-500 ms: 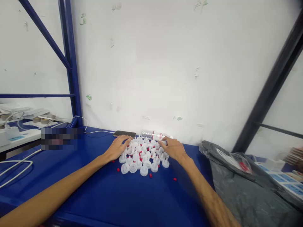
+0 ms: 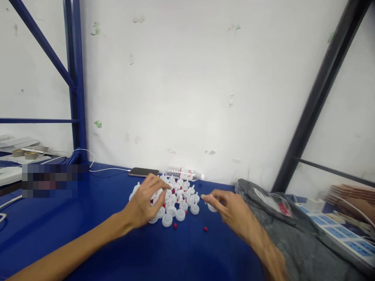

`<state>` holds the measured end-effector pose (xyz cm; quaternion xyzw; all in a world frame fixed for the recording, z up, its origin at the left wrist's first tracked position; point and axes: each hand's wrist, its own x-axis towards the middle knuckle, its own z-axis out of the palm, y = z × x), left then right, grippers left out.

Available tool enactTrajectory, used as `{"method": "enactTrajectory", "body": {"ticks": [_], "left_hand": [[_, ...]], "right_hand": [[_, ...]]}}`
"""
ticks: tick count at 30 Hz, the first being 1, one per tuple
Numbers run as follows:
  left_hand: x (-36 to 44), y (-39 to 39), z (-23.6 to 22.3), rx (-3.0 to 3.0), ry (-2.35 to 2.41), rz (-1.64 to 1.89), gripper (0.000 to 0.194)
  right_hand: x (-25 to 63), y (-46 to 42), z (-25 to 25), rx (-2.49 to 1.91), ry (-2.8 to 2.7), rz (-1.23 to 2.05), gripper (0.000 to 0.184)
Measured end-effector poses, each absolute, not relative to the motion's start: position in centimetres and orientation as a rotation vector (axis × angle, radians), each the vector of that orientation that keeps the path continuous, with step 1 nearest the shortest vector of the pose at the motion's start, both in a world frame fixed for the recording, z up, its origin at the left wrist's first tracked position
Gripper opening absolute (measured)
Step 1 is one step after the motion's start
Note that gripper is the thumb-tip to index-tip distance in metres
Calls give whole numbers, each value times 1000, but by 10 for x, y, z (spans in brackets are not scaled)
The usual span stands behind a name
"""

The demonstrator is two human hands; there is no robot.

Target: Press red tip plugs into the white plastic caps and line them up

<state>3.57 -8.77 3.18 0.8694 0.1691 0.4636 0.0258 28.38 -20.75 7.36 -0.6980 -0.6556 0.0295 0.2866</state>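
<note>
A pile of white nozzle caps [image 2: 180, 214], with small red tips among them, lies on the blue table [image 2: 164, 253]. Over the left part of the pile is my left hand [image 2: 145, 201], thumb and fingers apart, with nothing visibly held. It hides some of the caps beneath it. My right hand [image 2: 227, 205] is just right of the pile, fingers closed on a white nozzle cap [image 2: 212, 208], which they partly cover. Two loose red tips, one red tip [image 2: 175, 225] and another red tip [image 2: 205, 229], lie in front of the pile.
Behind the pile are a phone [image 2: 143, 172] on a white cable and a clear plastic bottle [image 2: 184, 173] on its side by the wall. Grey plastic bags [image 2: 281, 234] cover the right side, beside a power strip [image 2: 336, 230]. A blue frame post [image 2: 76, 78] rises at left.
My right hand has drawn away from the pile with a nozzle cap in it. My left hand has moved over the pile's left part, toward me. The camera view has shifted a little to the right.
</note>
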Motion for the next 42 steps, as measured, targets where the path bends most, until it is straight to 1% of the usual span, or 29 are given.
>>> {"method": "enactTrajectory", "body": {"ticks": [1, 2, 4, 7, 11, 14, 17, 22, 26, 28, 32, 37, 42], "left_hand": [[46, -101, 29, 2707, 453, 1385, 21], [57, -112, 25, 2751, 394, 1261, 22], [78, -131, 17, 2870, 314, 1128, 26], [105, -143, 6, 3055, 337, 827, 21], [127, -142, 0, 3100, 556, 566, 17], [136, -141, -3, 3082, 638, 451, 10], [140, -142, -5, 3062, 628, 446, 12], [134, -141, -4, 2987, 641, 526, 16], [126, -134, 2, 2663, 602, 900, 14], [124, -132, 5, 2495, 508, 1016, 10], [124, -133, 9, 2374, 383, 1026, 10], [122, -137, 13, 2254, 366, 1052, 13], [121, -141, 17, 2064, 368, 1011, 10]], "right_hand": [[288, -214, 71, -1855, -1686, 153, 48], [293, -219, 69, -1838, -1611, 221, 44], [300, -226, 62, -1804, -1493, 290, 38], [306, -230, 50, -1787, -1470, 369, 34], [310, -231, 37, -1755, -1463, 655, 37], [312, -231, 33, -1714, -1480, 701, 44], [315, -230, 31, -1706, -1524, 701, 46], [319, -231, 25, -1742, -1630, 494, 34], [316, -235, 28, -1826, -1648, 459, 35], [310, -236, 33, -1856, -1648, 469, 37], [300, -238, 42, -1848, -1667, 443, 36], [298, -238, 44, -1792, -1665, 446, 37], [299, -237, 45, -1759, -1622, 515, 41]]}}
